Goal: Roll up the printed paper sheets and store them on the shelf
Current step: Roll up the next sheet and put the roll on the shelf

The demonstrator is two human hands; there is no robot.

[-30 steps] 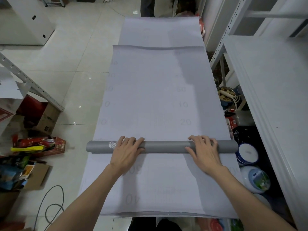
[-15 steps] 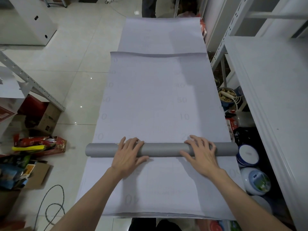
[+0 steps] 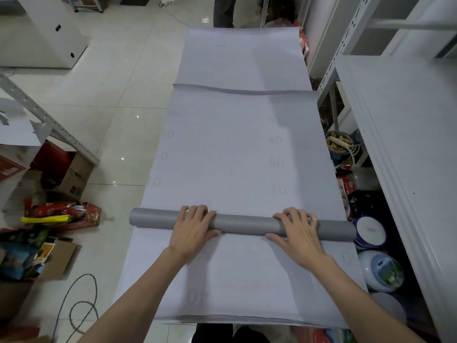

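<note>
A long white printed sheet [image 3: 235, 144] with faint numbers lies flat in front of me, on top of other sheets [image 3: 242, 55] that reach farther away. Its near part is wound into a grey paper roll [image 3: 242, 224] lying crosswise. My left hand [image 3: 194, 230] grips the roll left of its middle, fingers curled over the top. My right hand [image 3: 298, 233] grips it right of the middle in the same way. A white shelf [image 3: 400, 149] runs along the right side.
Bowls and tubs [image 3: 371, 233] sit on the floor under the shelf at the right. Boxes and packets [image 3: 61, 216] and a cable [image 3: 79, 305] lie at the left. A slanted metal shelf frame [image 3: 49, 120] stands at the left, and a person's legs [image 3: 223, 11] at the far end.
The grey roll has turned away from me along the sheet and covered the "20" mark. Both hands have stayed on it and moved with it.
</note>
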